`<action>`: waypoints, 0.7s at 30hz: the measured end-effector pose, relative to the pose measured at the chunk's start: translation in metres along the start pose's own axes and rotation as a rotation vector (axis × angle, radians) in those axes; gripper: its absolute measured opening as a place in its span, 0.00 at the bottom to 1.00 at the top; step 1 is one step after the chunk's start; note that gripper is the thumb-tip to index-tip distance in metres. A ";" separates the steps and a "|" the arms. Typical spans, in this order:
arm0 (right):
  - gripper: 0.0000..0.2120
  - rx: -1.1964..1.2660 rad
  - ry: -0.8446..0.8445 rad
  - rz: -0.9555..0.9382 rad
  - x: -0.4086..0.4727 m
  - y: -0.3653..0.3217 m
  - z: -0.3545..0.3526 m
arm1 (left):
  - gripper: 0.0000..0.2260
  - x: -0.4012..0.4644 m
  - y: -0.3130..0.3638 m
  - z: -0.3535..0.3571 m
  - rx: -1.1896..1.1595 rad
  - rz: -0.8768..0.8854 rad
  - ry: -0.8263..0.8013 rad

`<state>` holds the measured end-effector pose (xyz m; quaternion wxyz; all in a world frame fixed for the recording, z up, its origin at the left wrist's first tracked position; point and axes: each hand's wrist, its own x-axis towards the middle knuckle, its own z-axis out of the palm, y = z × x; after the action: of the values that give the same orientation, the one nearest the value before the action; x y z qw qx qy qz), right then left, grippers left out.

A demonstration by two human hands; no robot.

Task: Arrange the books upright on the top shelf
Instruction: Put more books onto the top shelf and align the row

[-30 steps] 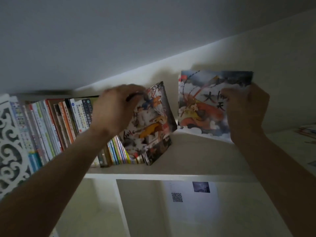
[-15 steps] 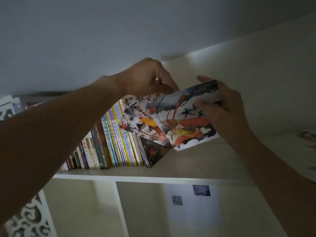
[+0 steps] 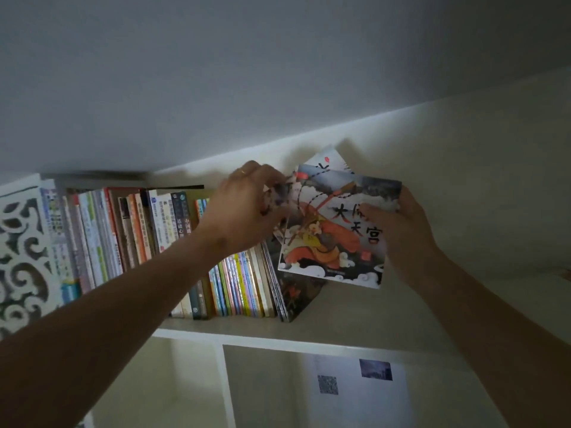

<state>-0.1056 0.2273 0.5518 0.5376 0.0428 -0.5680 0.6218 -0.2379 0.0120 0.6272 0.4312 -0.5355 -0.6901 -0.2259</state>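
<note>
A thin picture book (image 3: 327,239) with an orange monkey figure and black and red characters hangs tilted above the top shelf (image 3: 355,316). My right hand (image 3: 398,227) grips its right edge, thumb on the cover. My left hand (image 3: 247,208) pinches the top corner of the leaning thin books (image 3: 289,288) just left of it, and another cover (image 3: 327,159) sticks up behind. A row of upright books (image 3: 148,239) fills the shelf's left part, ending in several thin coloured spines (image 3: 241,282).
A white carved fretwork panel (image 3: 21,251) stands at the far left. The ceiling hangs close above the shelf. Below is an open compartment with a white sheet (image 3: 355,393) showing a QR code and a small photo. Something colourful lies at the shelf's far right edge (image 3: 564,273).
My right hand has carried the monkey book to the right and turned its cover to face me. My left hand has dropped lower onto the top of the leaning books.
</note>
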 end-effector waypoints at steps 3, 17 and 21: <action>0.17 -0.201 0.009 0.059 0.000 0.013 0.004 | 0.11 0.001 -0.009 -0.004 -0.108 0.093 -0.019; 0.26 -1.112 0.088 0.101 -0.021 0.048 0.074 | 0.16 -0.009 -0.014 0.017 0.171 0.167 -0.083; 0.25 -0.605 -0.201 0.360 -0.050 0.040 0.081 | 0.16 -0.078 -0.017 0.027 0.010 0.067 0.166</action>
<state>-0.1589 0.1440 0.5209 0.3491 -0.1578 -0.7747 0.5031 -0.2589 -0.0154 0.5504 0.4971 -0.5356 -0.6347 -0.2513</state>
